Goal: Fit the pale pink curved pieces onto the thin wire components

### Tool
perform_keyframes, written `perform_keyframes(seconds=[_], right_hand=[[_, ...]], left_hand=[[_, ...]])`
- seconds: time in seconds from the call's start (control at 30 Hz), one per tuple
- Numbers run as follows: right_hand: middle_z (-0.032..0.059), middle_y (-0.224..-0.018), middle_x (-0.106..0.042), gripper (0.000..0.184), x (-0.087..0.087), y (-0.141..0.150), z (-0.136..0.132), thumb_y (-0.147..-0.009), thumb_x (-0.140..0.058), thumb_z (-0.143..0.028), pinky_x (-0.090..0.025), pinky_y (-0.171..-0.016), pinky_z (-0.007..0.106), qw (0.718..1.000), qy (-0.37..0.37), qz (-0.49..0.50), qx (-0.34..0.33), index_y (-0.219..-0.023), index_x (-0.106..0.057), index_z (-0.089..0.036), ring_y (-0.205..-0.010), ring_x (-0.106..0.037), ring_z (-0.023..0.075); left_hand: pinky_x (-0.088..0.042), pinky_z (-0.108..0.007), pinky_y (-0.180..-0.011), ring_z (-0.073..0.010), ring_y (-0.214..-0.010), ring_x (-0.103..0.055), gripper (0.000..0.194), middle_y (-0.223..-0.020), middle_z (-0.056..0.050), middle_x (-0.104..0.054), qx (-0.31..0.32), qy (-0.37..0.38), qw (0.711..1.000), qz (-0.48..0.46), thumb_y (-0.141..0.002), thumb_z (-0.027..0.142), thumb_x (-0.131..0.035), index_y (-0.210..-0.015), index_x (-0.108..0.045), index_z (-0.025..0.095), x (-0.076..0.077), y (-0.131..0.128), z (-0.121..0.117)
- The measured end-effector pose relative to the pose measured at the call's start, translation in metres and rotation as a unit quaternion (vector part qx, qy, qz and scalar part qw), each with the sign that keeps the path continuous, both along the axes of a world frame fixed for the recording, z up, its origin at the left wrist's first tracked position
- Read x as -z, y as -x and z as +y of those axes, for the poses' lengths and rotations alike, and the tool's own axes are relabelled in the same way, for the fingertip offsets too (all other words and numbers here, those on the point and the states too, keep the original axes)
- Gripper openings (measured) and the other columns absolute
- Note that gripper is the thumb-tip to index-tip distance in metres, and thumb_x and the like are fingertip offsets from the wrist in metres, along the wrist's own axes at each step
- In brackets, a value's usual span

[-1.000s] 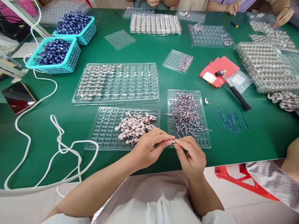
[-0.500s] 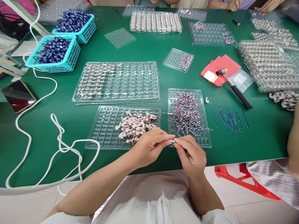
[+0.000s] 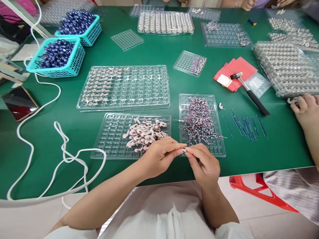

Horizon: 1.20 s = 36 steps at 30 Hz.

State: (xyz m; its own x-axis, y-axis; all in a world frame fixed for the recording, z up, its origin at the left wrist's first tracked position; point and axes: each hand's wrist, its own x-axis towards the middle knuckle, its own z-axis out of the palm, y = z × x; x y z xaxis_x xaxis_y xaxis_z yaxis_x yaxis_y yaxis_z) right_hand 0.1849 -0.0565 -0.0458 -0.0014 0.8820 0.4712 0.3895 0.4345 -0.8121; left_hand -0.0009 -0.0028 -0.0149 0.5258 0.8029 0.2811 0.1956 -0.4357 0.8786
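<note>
My left hand (image 3: 159, 158) and my right hand (image 3: 205, 165) meet fingertip to fingertip above the table's near edge. Pinched between both is a small pale earbud shell (image 3: 183, 150), mostly covered by the fingers. Just beyond my left hand, a heap of pale pinkish earbud shells (image 3: 147, 134) lies on a clear tray (image 3: 112, 136). Beyond my right hand, a tangle of thin wired parts (image 3: 199, 114) fills a smaller clear tray (image 3: 219, 147). One loose earbud shell (image 3: 221, 106) rests to the right of that tray.
A larger clear tray (image 3: 139, 89) holds rows of shells at its left. Turquoise baskets (image 3: 74, 63) of dark blue parts stand far left, near a white cable (image 3: 62, 156). Right are blue strips (image 3: 246, 129), a hammer (image 3: 255, 99), stacked trays (image 3: 279, 66) and a co-worker's hand (image 3: 307, 108).
My hands keep their pinch on the shell with hardly any movement. At the right edge, a co-worker's hand has come in over the pile of shells beside the stacked trays.
</note>
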Motion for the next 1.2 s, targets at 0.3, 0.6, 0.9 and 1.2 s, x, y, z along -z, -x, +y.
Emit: perform_keyframes(seconds=[0.3,0.6,0.9,1.2], right_hand=[[0.0055,-0.095,-0.074,0.032,0.0,0.001,0.0,-0.089,-0.063,-0.006,-0.057,-0.073,0.037,1.0,-0.011,-0.01,0.007,-0.113,-0.069,-0.026,-0.081,-0.068,0.0178],[0.0058,-0.094,-0.074,0.031,0.0,0.001,0.0,-0.089,-0.063,-0.007,-0.057,-0.072,0.037,1.0,-0.019,-0.012,0.011,-0.113,-0.069,-0.026,-0.08,-0.068,0.0179],[0.0062,-0.102,-0.071,0.035,0.003,0.001,-0.006,-0.089,-0.064,-0.012,-0.058,-0.072,0.032,0.998,0.032,-0.014,0.047,-0.121,-0.066,-0.026,-0.081,-0.068,0.0167],[0.0084,-0.101,-0.074,0.019,0.011,-0.006,-0.007,-0.091,-0.064,-0.029,-0.056,-0.058,0.031,0.993,0.064,-0.051,0.083,-0.108,-0.073,-0.026,-0.079,-0.071,0.0216]], left_hand=[[-0.055,-0.03,-0.069,-0.0163,-0.074,-0.064,0.025,-0.082,-0.008,-0.073,-0.009,-0.029,0.999,-0.011,-0.099,0.018,-0.055,-0.115,-0.074,0.018,0.003,-0.002,-0.002],[-0.055,-0.031,-0.071,-0.0162,-0.075,-0.064,0.025,-0.084,-0.008,-0.074,-0.007,-0.024,0.999,-0.02,-0.098,0.017,-0.056,-0.117,-0.073,0.019,0.003,-0.002,-0.002],[-0.055,-0.029,-0.073,-0.0173,-0.08,-0.066,0.017,-0.09,-0.008,-0.074,-0.056,0.036,0.997,0.024,-0.094,0.02,-0.063,-0.109,-0.069,0.016,-0.009,0.0,-0.002],[-0.054,-0.037,-0.088,-0.0239,-0.102,-0.066,0.012,-0.103,-0.008,-0.073,-0.155,-0.01,0.971,0.181,-0.095,0.029,-0.062,-0.094,-0.069,0.02,-0.04,0.06,0.019]])
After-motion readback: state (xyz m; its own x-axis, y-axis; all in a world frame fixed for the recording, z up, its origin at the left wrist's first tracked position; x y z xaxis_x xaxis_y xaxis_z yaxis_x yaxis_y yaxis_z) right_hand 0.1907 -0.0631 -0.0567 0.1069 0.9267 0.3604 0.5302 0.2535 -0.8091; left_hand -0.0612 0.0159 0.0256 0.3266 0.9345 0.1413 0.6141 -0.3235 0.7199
